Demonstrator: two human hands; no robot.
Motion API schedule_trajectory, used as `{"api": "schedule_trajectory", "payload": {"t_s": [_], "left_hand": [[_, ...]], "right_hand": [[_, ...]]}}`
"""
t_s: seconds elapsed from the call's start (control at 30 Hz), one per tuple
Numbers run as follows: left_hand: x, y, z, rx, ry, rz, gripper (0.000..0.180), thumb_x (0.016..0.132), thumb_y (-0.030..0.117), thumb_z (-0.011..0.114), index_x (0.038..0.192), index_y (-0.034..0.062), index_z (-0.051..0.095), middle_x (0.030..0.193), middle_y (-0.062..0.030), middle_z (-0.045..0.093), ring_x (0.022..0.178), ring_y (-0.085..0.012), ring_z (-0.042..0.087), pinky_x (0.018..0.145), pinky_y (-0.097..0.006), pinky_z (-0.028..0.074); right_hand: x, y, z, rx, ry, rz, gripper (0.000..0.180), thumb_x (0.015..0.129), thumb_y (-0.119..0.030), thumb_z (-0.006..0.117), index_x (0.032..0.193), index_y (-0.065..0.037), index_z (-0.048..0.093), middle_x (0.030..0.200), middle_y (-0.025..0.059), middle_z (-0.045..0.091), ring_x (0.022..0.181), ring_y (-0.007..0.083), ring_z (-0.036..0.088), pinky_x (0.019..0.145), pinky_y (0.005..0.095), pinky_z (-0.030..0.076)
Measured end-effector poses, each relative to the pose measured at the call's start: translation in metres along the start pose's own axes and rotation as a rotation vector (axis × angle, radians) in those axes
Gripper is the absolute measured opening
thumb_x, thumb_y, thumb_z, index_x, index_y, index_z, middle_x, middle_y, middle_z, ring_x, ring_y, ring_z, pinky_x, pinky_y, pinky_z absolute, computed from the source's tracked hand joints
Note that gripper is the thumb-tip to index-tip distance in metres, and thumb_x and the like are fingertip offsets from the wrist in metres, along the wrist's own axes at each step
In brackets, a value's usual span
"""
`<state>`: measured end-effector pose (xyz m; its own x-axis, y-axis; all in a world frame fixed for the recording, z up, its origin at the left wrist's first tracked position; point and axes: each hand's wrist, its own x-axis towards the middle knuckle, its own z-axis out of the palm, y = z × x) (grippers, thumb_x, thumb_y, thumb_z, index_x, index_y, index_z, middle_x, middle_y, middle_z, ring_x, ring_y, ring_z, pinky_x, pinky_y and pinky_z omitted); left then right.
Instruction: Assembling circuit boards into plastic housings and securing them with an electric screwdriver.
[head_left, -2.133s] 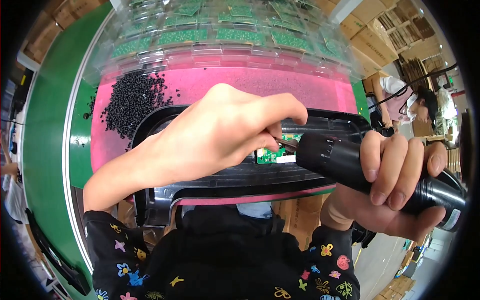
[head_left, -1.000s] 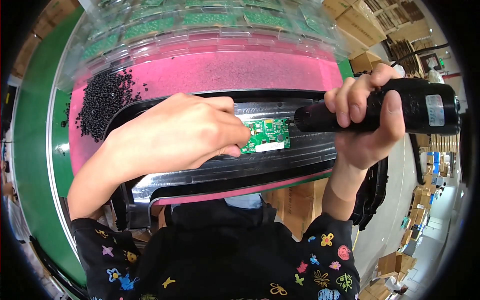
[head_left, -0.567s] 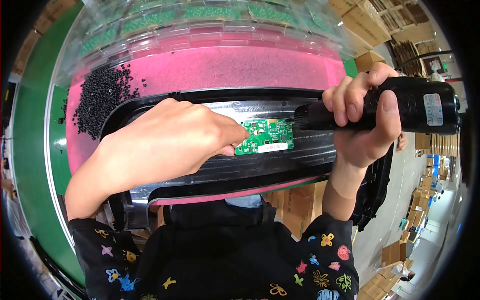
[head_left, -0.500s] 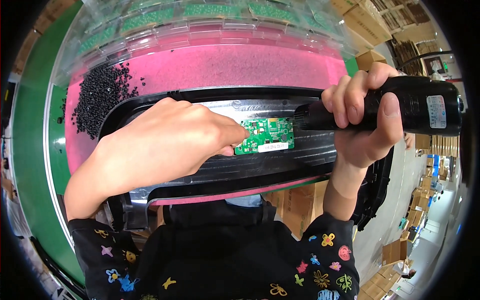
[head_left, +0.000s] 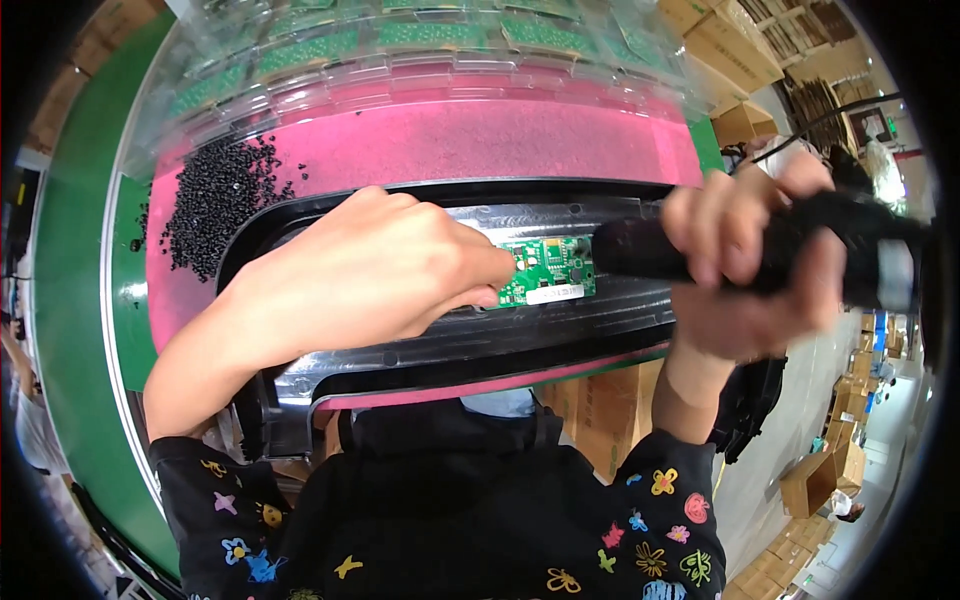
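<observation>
A green circuit board (head_left: 555, 262) with a white label strip lies in a long, shallow black plastic housing (head_left: 430, 348). The bent fingers of my left hand (head_left: 400, 268) close on the board's left end and hide that edge. Wrapped in my right hand (head_left: 735, 260) is a black electric screwdriver (head_left: 640, 250), held nearly level. Its front end is close to the right end of the board; motion blur smears the tool and hand, and whether the tip touches a screw cannot be made out.
Small black screws (head_left: 215, 205) are heaped on the pink mat (head_left: 480, 145) at the left. Clear plastic trays (head_left: 430, 75) with green boards stand along the far side. A black cable (head_left: 840, 118) rises near the screwdriver. Cardboard boxes (head_left: 600, 415) sit below the near edge.
My right hand and the screwdriver have shifted slightly right and down, and now blur. The bench view has moved a little rightward. My left hand keeps its place on the board.
</observation>
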<state>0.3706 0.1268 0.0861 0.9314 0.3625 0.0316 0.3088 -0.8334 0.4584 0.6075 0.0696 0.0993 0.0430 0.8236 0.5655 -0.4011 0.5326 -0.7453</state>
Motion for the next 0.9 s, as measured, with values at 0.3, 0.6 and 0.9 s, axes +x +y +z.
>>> {"api": "schedule_trajectory", "payload": {"t_s": [0.3,0.6,0.9], "left_hand": [[0.005,-0.003,0.001,-0.265,0.464,0.279,0.012,0.077,0.009,0.078,0.081,0.0012,0.07,0.072,-0.008,0.069,0.061,-0.0227,0.068,0.051,-0.028,0.052],[0.005,-0.003,0.0,-0.371,0.466,0.279,0.012,0.077,0.008,0.078,0.082,0.0003,0.07,0.073,-0.0088,0.069,0.064,-0.023,0.069,0.055,-0.029,0.053],[0.005,0.0,0.001,-0.45,0.495,0.253,0.014,0.076,0.007,0.078,0.085,0.0,0.07,0.074,-0.0093,0.07,0.065,-0.0229,0.07,0.056,-0.028,0.053]], "right_hand": [[-0.006,-0.035,0.044,0.235,-0.018,-0.196,0.037,0.082,-0.024,0.068,0.105,-0.006,0.046,0.063,-0.0025,0.053,0.051,0.0089,0.052,0.062,0.0263,0.043],[-0.006,-0.038,0.052,0.174,0.03,-0.239,0.037,0.079,-0.024,0.07,0.103,-0.006,0.047,0.06,-0.0034,0.054,0.049,0.0076,0.053,0.059,0.0244,0.043],[-0.006,-0.039,0.053,0.178,0.021,-0.263,0.034,0.079,-0.023,0.071,0.099,-0.008,0.048,0.06,-0.0059,0.054,0.047,0.0053,0.05,0.059,0.0222,0.042]]}}
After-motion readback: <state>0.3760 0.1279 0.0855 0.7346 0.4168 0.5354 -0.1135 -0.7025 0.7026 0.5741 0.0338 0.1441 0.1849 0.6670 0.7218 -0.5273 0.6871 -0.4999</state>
